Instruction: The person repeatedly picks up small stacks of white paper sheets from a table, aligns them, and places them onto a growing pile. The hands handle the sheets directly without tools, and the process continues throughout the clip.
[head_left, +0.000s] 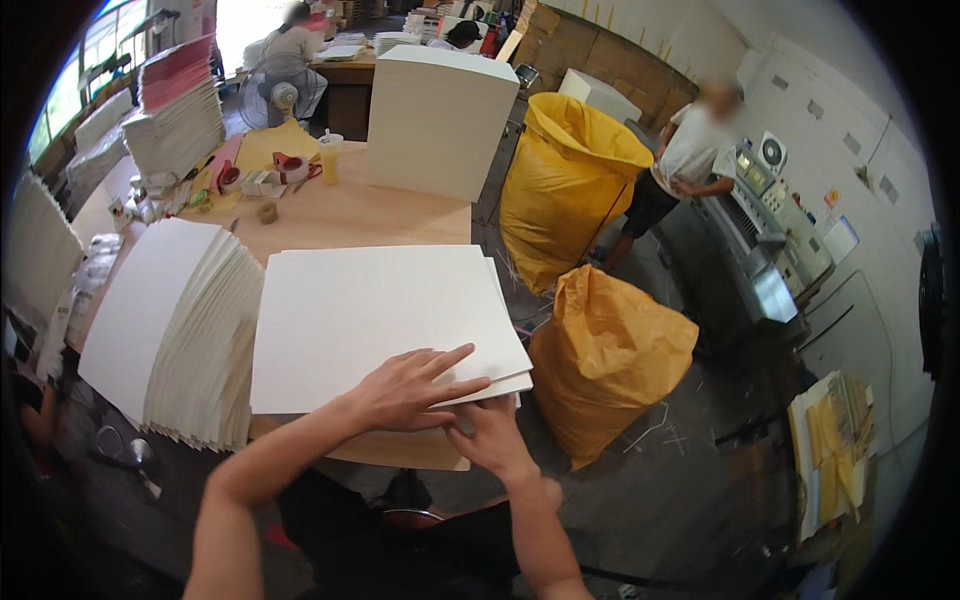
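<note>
Lying palm-down across the near right part of the white sheets (370, 310), the left hand (405, 388) has its fingers spread, nothing gripped. The right hand (492, 435) is at the near edge, close to the right corner, just below the left hand; its fingers are bent and partly hidden by the sheets, so can't tell if they pinch anything.

The white sheets lie flat on the tabletop (430, 215), edges slightly off: a lower one sticks out along the right side. They overhang the near side of the tabletop a bit. Just left of them, a fanned pile (190, 320) of white sheets leans in steps, edges facing right. To the right, off the tabletop, an orange bag (605, 375) stands on the floor, top bunched.

Further back on the tabletop: brown tape roll (268, 212), then a clear cup (330, 160) of yellow drink near red tape dispensers. Tall white stack (435, 130) stands upright at the back right, well apart from both hands. Bigger yellow bag (565, 190), mouth open, is beside it on the floor. Back left, another tall stack (180, 115) with a pinkish-red upper section.

Farthest: a round fan (285, 95), a seated person (295, 50) behind it, and a standing person (695, 150) by a grey machine (775, 220).
</note>
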